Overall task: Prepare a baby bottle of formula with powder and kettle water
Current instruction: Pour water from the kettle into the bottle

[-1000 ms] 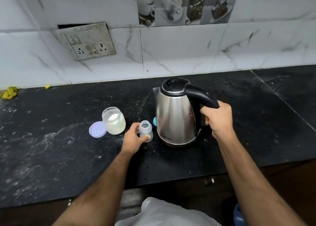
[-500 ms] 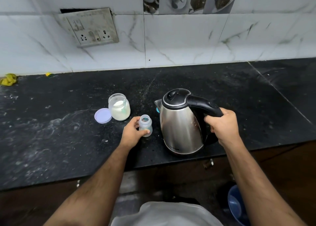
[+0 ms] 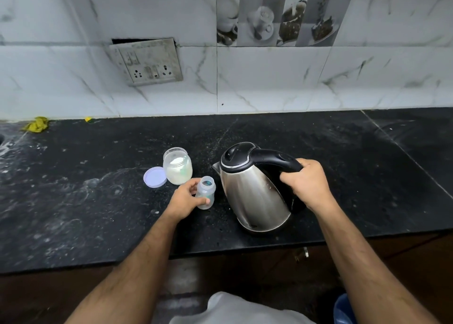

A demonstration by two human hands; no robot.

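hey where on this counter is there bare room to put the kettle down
Bare counter runs right of the kettle and behind it to the wall. Left of the lid is also bare. Crowded: jar, lid and bottle cluster by the left hand.

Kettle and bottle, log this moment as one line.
left hand grips baby bottle | right hand grips kettle handle, tilted | powder jar open

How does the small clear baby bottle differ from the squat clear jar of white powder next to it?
The small clear baby bottle is narrow and looks empty; the squat clear jar of white powder is wider and mostly full. The left hand grips the bottle, while the jar stands untouched beside its lilac lid. Both stand upright and open on the black counter.
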